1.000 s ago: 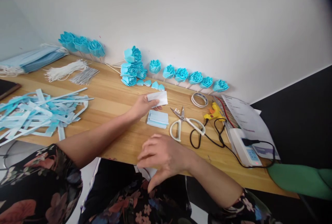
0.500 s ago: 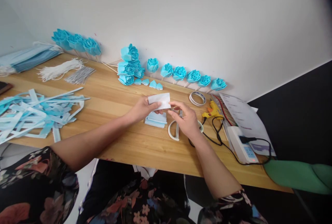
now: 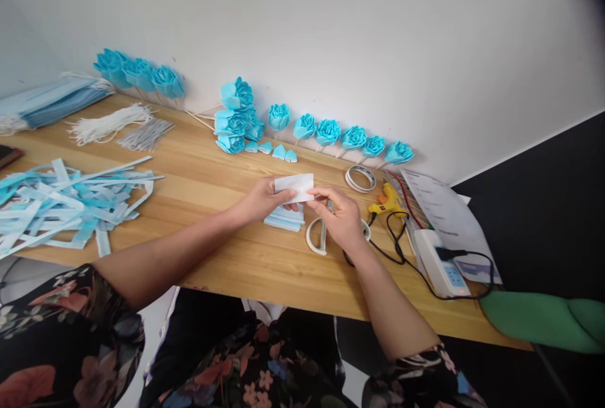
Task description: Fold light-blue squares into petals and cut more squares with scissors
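Note:
Both hands hold a small white rectangle of fabric [image 3: 295, 185] above the wooden table [image 3: 227, 256]. My left hand [image 3: 262, 200] pinches its left end. My right hand [image 3: 338, 215] pinches its lower right corner between thumb and fingers. Just below the piece lies a small stack of light blue cut pieces [image 3: 286, 217]. White-handled scissors [image 3: 316, 234] lie under my right hand, partly hidden by it.
Blue fabric roses [image 3: 352, 138] line the wall, with more at the far left [image 3: 137, 70]. A tape roll [image 3: 360, 178], a yellow glue gun [image 3: 387, 202], a white power strip [image 3: 442, 263] with black cable and papers [image 3: 439, 206] sit right. Blue strips [image 3: 66, 203], white loops [image 3: 106, 124] and masks [image 3: 47, 102] lie left.
My right hand rose from the table's near edge to the white piece and took hold of its right corner. My left hand kept holding the piece and shifted a little right.

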Action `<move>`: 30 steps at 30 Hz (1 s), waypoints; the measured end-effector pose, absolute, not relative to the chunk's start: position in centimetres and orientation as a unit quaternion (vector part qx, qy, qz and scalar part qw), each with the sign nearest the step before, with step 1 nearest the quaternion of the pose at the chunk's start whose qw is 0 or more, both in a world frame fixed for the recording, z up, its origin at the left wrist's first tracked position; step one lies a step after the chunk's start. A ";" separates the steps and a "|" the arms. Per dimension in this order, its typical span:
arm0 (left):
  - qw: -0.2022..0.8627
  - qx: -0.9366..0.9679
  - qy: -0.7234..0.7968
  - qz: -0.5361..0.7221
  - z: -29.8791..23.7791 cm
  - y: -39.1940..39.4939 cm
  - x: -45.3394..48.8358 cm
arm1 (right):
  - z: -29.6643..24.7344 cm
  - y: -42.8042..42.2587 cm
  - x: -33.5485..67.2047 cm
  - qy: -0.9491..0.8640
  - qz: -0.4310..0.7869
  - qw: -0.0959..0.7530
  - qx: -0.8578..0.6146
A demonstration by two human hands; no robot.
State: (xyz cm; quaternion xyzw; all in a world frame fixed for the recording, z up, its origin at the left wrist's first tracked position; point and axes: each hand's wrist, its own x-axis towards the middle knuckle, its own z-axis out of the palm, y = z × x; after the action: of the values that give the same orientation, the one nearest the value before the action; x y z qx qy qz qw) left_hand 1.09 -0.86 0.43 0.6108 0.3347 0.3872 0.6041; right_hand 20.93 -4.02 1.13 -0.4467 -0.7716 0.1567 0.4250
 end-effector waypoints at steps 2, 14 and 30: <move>0.609 0.605 0.336 0.388 0.3 -0.8 1.1 | 1.1 -4.0 21.0 -0.779 0.153 0.417 -0.442; 0.628 0.605 0.307 0.381 0.6 -1.0 1.2 | 1.1 -4.2 20.6 -0.738 0.206 0.433 -0.475; 0.610 0.643 0.295 0.359 0.6 -0.9 1.2 | 0.5 -4.2 20.2 -0.699 0.193 0.465 -0.508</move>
State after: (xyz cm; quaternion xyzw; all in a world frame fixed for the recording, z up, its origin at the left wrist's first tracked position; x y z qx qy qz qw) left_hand 1.16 -0.89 0.62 0.6426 0.2947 0.3587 0.6096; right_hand 20.19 -4.16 0.53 -0.5077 -0.6991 0.1926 0.4652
